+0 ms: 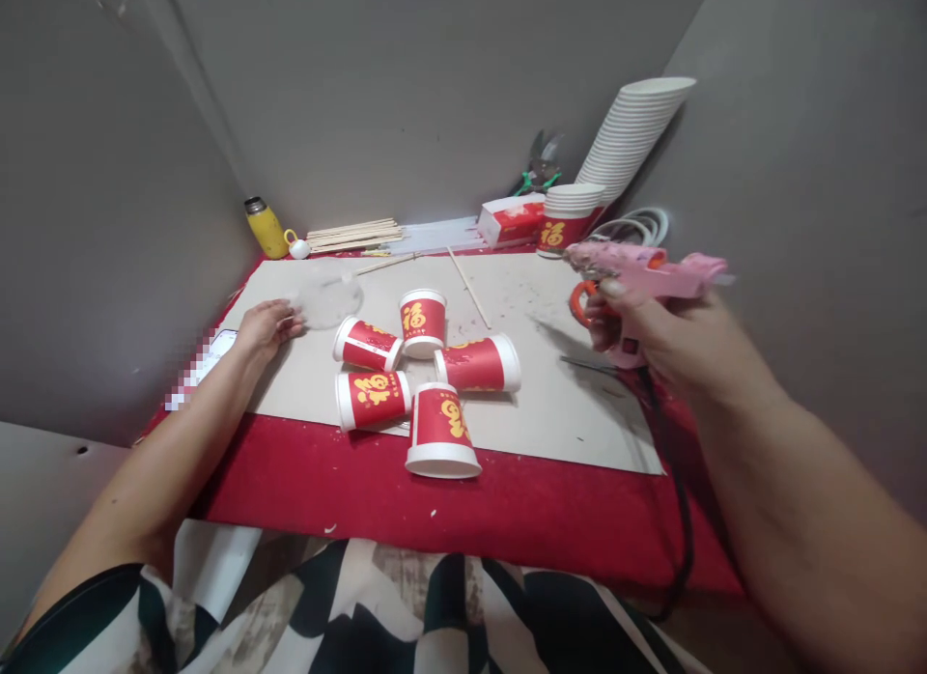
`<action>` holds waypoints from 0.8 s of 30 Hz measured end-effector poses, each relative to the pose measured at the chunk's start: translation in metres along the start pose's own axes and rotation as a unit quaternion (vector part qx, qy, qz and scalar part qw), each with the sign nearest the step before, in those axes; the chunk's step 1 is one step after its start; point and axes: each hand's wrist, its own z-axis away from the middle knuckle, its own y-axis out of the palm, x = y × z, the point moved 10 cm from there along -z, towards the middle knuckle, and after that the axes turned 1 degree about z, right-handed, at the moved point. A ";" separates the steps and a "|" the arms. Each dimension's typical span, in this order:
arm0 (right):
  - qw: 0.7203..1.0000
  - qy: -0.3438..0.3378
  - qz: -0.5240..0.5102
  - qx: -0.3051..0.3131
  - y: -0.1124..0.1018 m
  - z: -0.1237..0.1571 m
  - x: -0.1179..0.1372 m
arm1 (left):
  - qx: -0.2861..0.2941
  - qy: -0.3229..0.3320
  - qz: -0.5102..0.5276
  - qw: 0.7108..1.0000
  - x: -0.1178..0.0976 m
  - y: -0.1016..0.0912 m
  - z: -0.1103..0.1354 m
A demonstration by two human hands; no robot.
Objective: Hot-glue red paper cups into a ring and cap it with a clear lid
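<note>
My right hand [644, 317] is wrapped round a pink hot glue gun [630, 261], lifted over the right side of the board with its nozzle pointing left. Its dark cord hangs down past the table's front. My left hand [269, 326] has its fingers closed at the near edge of a clear plastic disc [329, 299], which is see-through and slightly blurred. Between the hands, several red paper cups with gold characters form a ring: an upper cup [423, 323], a right cup [474, 363], a front cup [441, 431] and two left cups [373, 401].
Orange-handled scissors [579, 302] lie partly behind my right hand. A beige board [290, 394] covers the red cloth [304, 471]. Along the back are a yellow bottle [266, 228], wooden sticks [354, 235], a tissue pack [511, 219], pruning shears [540, 172] and stacked cups [633, 133].
</note>
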 end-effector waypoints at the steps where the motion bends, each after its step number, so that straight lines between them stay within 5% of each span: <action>1: 1.000 0.005 -0.005 -0.014 -0.003 -0.001 0.003 | 0.004 -0.002 -0.004 1.000 0.001 0.001 0.001; 4: 0.998 -0.016 -0.050 -0.044 -0.011 -0.007 0.024 | 0.013 -0.003 -0.033 0.999 0.000 0.004 0.002; 7: 0.997 -0.065 -0.038 0.002 -0.004 -0.012 0.053 | 0.006 0.005 -0.090 0.996 -0.005 0.000 0.001; 10: 0.981 -0.107 0.062 0.151 0.031 -0.009 0.075 | -0.026 0.045 -0.147 0.988 -0.017 -0.010 0.000; 13: 0.929 -0.159 0.123 0.311 0.073 0.006 0.084 | -0.046 0.150 -0.242 0.957 -0.043 -0.005 0.007; 16: 0.893 -0.171 0.147 0.390 0.096 0.014 0.081 | 0.017 0.222 -0.286 0.932 -0.057 0.031 0.017; 24: 0.865 -0.140 0.186 0.444 0.113 0.010 0.071 | 0.260 0.161 -0.262 0.915 -0.048 0.152 0.030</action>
